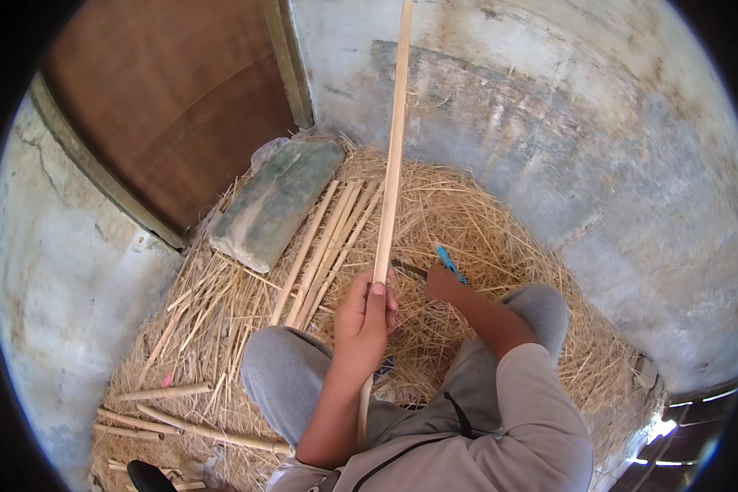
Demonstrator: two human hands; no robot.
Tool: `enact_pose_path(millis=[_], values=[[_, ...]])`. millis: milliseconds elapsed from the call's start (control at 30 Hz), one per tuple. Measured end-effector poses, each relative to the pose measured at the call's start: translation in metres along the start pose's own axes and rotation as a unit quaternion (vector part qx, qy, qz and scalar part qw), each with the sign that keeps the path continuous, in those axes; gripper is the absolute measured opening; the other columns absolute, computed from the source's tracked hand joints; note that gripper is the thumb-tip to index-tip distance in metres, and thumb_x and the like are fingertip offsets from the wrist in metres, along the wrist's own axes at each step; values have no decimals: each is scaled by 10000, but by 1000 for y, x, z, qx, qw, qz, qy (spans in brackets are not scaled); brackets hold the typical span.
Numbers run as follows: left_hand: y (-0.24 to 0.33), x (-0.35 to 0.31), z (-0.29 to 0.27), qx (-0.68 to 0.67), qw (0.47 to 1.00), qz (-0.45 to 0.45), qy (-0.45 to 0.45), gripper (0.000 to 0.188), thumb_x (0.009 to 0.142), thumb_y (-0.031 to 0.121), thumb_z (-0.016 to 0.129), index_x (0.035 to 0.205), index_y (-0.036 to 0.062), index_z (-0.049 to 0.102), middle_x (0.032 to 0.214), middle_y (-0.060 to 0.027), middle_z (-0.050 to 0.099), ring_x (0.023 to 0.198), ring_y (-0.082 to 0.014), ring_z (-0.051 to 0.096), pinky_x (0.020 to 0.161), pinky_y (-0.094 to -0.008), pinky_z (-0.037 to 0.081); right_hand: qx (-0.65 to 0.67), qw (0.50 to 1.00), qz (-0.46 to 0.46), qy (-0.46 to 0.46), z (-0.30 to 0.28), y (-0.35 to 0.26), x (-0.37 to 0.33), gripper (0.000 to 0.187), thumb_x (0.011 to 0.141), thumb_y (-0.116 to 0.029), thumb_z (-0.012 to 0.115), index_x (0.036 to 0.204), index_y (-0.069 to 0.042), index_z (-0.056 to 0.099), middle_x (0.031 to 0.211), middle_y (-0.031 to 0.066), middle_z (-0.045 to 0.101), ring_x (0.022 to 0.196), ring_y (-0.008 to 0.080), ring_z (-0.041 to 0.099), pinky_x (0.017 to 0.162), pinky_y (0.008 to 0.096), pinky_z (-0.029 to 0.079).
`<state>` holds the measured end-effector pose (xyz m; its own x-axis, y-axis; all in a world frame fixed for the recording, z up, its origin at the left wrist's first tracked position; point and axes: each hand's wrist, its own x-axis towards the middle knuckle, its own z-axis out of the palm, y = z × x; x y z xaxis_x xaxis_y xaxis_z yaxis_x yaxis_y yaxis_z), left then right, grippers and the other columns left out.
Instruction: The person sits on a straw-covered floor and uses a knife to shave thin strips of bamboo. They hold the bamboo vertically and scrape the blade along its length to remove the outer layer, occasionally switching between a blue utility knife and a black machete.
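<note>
My left hand [364,318] is closed around a long, pale bamboo strip [395,156]. The strip stands nearly upright in front of me, its top running out of view and its lower end passing beside my left forearm. My right hand [444,285] is closed on a knife, whose dark blade [408,269] points left toward the strip, near my left fingers. Most of the knife's handle is hidden by the hand. A bright blue piece [449,264] shows just beyond my right hand; I cannot tell whether it belongs to the knife.
Straw and shavings [467,221] cover the floor around my crossed legs. Several split lengths [332,246] lie ahead, beside a grey-green stone slab [279,201]. Round sticks [213,426] lie at lower left. A brown door [172,90] and a worn plaster wall [566,139] stand close.
</note>
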<state>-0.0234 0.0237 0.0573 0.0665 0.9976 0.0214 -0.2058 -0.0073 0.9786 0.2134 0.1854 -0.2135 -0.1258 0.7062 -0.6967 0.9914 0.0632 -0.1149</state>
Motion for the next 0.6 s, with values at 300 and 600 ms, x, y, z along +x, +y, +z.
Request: enact_pose_path(millis=[300, 600], values=[[5, 1, -10, -14, 998, -19, 53, 190, 1093, 220, 469, 1094, 63, 576, 728, 42, 475, 557, -26, 384, 489, -205, 307, 333, 936, 43, 109, -88, -15, -72, 442, 906, -375, 672, 650, -35, 553, 494, 46, 485, 394, 154, 471, 410, 332, 407], [-17, 19, -3, 125, 990, -30, 56, 366, 1081, 327, 513, 827, 64, 503, 626, 31, 458, 551, -58, 409, 495, -269, 356, 479, 662, -219, 533, -142, -62, -164, 274, 965, -211, 652, 746, -55, 601, 554, 11, 529, 455, 144, 502, 455, 342, 409]])
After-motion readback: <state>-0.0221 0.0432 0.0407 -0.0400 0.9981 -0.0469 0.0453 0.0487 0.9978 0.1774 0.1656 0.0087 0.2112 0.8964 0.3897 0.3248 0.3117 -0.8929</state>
